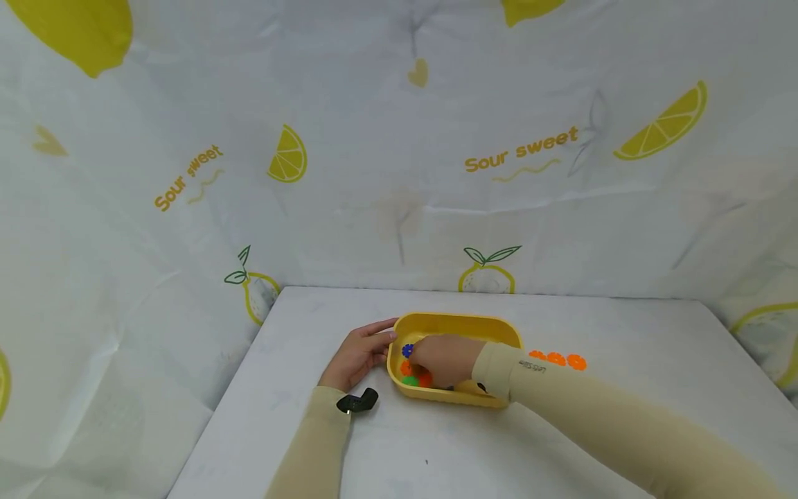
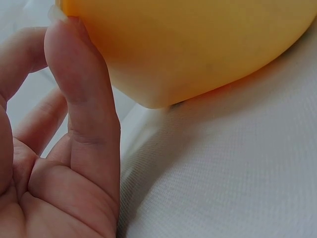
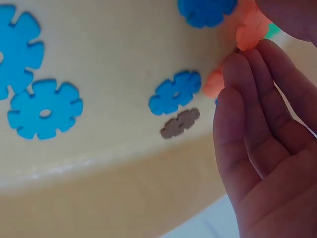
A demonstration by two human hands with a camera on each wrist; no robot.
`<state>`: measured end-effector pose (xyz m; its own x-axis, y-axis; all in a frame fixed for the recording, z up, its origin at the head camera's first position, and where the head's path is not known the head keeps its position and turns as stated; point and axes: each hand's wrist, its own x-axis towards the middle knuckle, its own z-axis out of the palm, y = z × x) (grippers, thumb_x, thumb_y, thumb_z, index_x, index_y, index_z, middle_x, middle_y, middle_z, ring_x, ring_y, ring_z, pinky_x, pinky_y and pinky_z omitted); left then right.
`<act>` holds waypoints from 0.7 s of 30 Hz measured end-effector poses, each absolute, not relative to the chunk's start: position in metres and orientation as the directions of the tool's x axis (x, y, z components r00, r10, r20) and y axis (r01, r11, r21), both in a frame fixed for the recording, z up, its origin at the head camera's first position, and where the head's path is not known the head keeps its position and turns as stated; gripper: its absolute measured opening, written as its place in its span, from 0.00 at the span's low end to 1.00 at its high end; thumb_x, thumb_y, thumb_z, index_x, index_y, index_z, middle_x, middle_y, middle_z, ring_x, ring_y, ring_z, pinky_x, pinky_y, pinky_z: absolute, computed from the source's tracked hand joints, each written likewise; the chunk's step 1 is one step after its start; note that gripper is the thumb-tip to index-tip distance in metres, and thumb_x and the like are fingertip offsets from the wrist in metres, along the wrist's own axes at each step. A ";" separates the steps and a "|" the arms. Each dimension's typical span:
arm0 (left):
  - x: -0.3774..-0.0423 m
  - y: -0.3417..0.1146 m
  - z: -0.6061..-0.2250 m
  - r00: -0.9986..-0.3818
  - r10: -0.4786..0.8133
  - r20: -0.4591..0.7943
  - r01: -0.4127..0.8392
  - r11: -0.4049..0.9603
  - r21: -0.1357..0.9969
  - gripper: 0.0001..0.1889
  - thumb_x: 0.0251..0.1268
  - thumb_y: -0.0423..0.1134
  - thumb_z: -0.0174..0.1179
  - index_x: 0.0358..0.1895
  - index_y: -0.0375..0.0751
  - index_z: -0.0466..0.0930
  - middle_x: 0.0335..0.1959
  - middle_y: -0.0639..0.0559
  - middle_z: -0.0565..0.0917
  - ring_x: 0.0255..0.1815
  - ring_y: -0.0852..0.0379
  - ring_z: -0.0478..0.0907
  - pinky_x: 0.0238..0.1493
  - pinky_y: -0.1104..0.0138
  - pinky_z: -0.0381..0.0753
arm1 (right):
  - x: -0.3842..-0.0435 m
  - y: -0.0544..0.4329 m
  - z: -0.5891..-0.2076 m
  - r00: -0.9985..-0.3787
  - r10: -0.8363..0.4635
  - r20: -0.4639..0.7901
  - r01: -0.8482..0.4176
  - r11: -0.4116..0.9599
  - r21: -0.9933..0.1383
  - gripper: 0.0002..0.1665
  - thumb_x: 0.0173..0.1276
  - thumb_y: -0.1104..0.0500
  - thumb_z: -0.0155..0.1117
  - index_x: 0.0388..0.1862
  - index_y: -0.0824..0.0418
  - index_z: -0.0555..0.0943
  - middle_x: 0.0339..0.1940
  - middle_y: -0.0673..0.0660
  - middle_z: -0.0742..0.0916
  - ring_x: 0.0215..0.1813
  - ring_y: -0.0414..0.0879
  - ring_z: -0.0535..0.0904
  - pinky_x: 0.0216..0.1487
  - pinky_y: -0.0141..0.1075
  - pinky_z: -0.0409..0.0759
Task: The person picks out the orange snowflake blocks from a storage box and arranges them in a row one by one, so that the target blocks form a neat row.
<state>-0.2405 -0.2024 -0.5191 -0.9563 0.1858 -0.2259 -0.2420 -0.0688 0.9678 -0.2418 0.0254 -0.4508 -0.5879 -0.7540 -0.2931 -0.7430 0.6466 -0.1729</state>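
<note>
Right-hand grip [image 3: 277, 153] is nearly closed, thumb and fingertips pinching an orange notched disc [image 3: 252, 27] down inside the yellow tray [image 1: 449, 397]. Its fingers lie close together, so the gap is only about what the disc itself takes up. The left grip [image 1: 354, 359] is way looser: fingers a bit spread and softly bent, thumb touching the tray's end, which I'd guess just steadies it (can't tell how hard it presses, if at all). As for the step, I'd call it picking an orange piece out of the mix, since three orange discs [image 1: 556, 359] sit in a line on the white counter [image 1: 474, 450], just beside the tray's right end. Next move, imo, calls for keeping that pinch snug and lifting clear of the neighbours. It's crowded in that corner: a dark blue disc [image 1: 408, 351] and a green one [image 1: 409, 381] lie near the fingers. Right wrist view also shows light blue discs [image 3: 45, 109] on the tray floor, plus a small brownish disc [image 3: 181, 123] just beside a blue one [image 3: 176, 92], well apart from the light blue pair.
</note>
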 end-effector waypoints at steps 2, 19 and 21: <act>-0.241 -0.200 -0.519 -0.954 0.194 -0.227 -0.244 -0.067 0.968 0.27 0.71 0.48 0.74 0.72 0.51 0.83 0.50 0.47 0.89 0.36 0.57 0.81 0.42 0.71 0.86 | -0.244 0.031 -0.450 -0.596 -0.752 -0.282 -0.728 0.654 -0.206 0.11 0.69 0.56 0.80 0.48 0.49 0.89 0.38 0.42 0.85 0.41 0.39 0.77 0.57 0.34 0.84; -0.239 -0.198 -0.521 -0.959 0.163 -0.232 -0.238 -0.013 0.971 0.29 0.71 0.51 0.73 0.73 0.50 0.82 0.57 0.44 0.88 0.40 0.55 0.81 0.45 0.69 0.87 | -0.242 0.107 -0.416 -0.683 -0.710 -0.169 -0.540 0.647 -0.538 0.12 0.72 0.57 0.76 0.53 0.52 0.89 0.44 0.41 0.88 0.47 0.41 0.81 0.54 0.37 0.85; -0.238 -0.199 -0.521 -0.959 0.150 -0.241 -0.247 -0.024 0.969 0.30 0.70 0.51 0.74 0.73 0.51 0.82 0.57 0.44 0.88 0.40 0.55 0.81 0.45 0.69 0.87 | -0.242 0.119 -0.415 -0.704 -0.697 -0.136 -0.524 0.639 -0.563 0.13 0.72 0.58 0.76 0.54 0.52 0.89 0.45 0.42 0.88 0.47 0.40 0.82 0.54 0.36 0.85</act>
<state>-0.2382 -0.1986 -0.5211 -0.9588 0.1505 -0.2408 -0.2471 -0.0244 0.9687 -0.2418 0.1190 -0.4147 -0.7041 -0.6970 -0.1359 -0.5242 0.6392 -0.5627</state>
